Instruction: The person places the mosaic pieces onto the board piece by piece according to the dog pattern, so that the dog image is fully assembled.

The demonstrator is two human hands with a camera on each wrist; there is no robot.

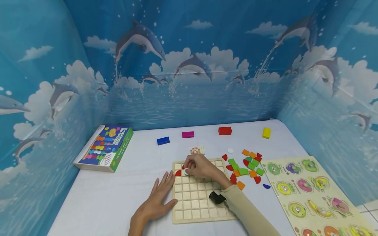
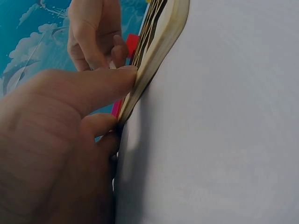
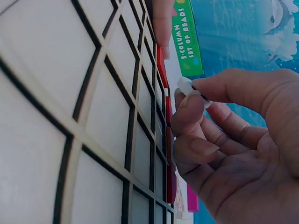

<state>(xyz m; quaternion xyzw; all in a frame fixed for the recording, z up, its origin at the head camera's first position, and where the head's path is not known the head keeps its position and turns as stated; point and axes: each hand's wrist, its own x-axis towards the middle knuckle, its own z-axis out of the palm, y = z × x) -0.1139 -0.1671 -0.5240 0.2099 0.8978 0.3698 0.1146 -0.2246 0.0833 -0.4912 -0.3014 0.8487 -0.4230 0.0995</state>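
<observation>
A wooden grid board point(image 1: 195, 200) lies on the white table, with two red pieces point(image 1: 178, 173) set in cells near its far left corner. My right hand point(image 1: 188, 169) hovers over that corner and pinches a small white piece point(image 3: 189, 87) between thumb and forefinger, just above the board point(image 3: 70, 116) and beside the red pieces point(image 3: 161, 65). My left hand point(image 1: 166, 185) lies flat on the table with straight fingers, and its fingertips point(image 2: 126, 74) press against the board's left edge point(image 2: 159, 46).
A loose pile of green, orange and red pieces point(image 1: 248, 165) lies right of the board. A pattern card point(image 1: 197, 150) sits behind it. Blue point(image 1: 163, 140), magenta point(image 1: 188, 134), red point(image 1: 225, 130) and yellow point(image 1: 266, 132) blocks line the back. A bead-set box point(image 1: 104, 148) is at left, a peg puzzle point(image 1: 316, 196) at right.
</observation>
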